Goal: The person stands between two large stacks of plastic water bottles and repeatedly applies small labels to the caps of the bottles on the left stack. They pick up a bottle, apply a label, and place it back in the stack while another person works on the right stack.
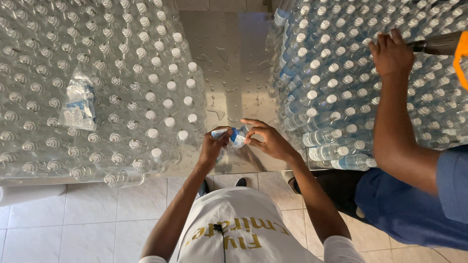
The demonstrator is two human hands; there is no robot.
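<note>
Pale floor tiles (pixel 73 219) show below the near edge of a wet, shiny steel tabletop (pixel 229 53) crowded with bottles. On the left stands a wide block of clear plastic bottles with white caps and no labels (pixel 112 73), and a crumpled clear plastic bag (pixel 78 100) lies on top of them. On the right is a second mass of clear bottles wrapped in blue labels (pixel 331 73). Between the two blocks, at the near edge, the person's left hand (pixel 213 146) and right hand (pixel 265 139) meet on one small clear bottle with a blue and white label (pixel 235 136); both hands grip it, fingers curled round the label. At the far right a co-worker in a blue shirt (pixel 419 195) rests a hand (pixel 391 53) on the labelled bottles, beside an orange tool (pixel 460 56).
</note>
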